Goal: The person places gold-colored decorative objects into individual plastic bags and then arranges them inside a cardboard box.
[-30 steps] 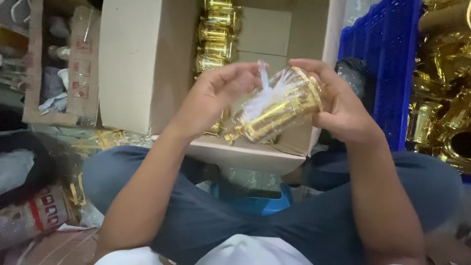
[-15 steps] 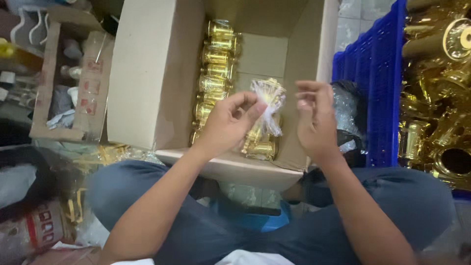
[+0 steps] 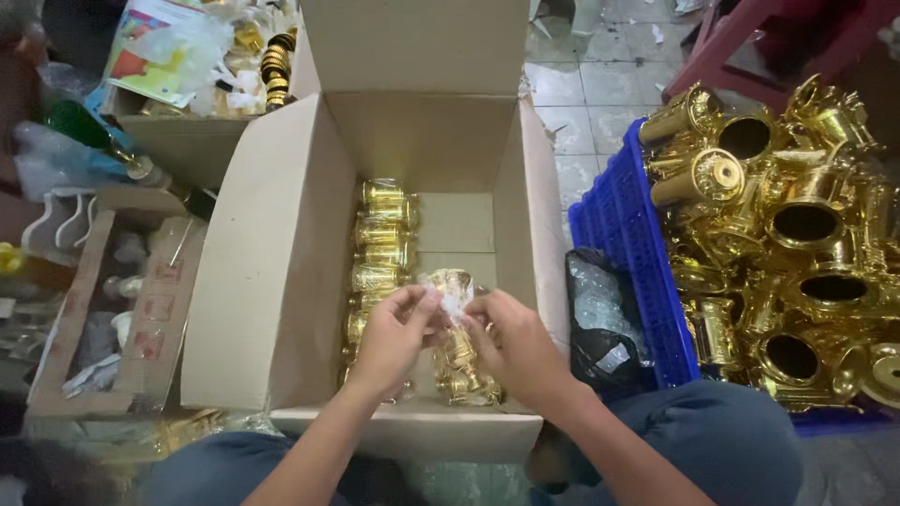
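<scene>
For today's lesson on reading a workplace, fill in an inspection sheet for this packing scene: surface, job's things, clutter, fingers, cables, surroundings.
Surface: tiled floor, with scraps on it.
Job's things: open cardboard box holding a column of wrapped gold cups along its left side; one wrapped gold cup held over the box.
Clutter: black bag of clear plastic beside the box; low cardboard tray with oddments on the left.
Fingers: left hand and right hand both grip the held cup's clear wrapping at its top.
Cables: nothing seen.
Surroundings: blue crate heaped with unwrapped gold cups on the right; second box behind; red furniture top right.
</scene>
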